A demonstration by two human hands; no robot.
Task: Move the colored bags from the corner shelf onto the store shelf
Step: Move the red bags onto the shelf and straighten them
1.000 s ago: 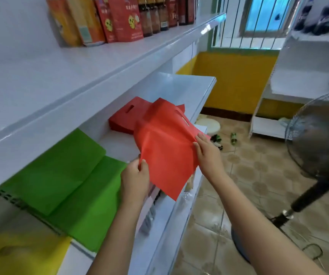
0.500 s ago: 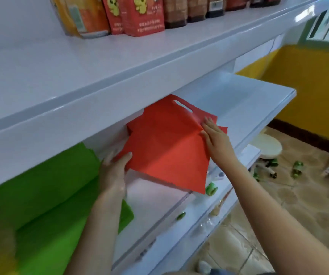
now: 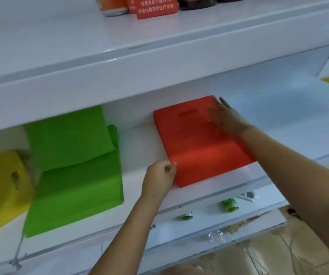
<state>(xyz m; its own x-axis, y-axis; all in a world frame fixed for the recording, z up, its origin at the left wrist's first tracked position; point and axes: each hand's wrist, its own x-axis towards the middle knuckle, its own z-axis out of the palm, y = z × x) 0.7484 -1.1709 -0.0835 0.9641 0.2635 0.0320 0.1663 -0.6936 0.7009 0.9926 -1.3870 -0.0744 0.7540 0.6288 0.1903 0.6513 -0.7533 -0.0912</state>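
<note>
On the white shelf (image 3: 140, 147), red bags (image 3: 197, 143) lie flat, long side running front to back; left hand (image 3: 159, 175) pinches the near corner, right hand (image 3: 225, 118) presses flat-fingered at the far end.

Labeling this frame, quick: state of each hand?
Left hand: closed, pinching the red bag at its near left corner.
Right hand: open, fingers flat on the red bag's far right edge.

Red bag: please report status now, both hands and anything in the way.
Left hand pinches near corner of red bag. Right hand flat on its top. Bag lies on shelf, green bags apart.
</note>
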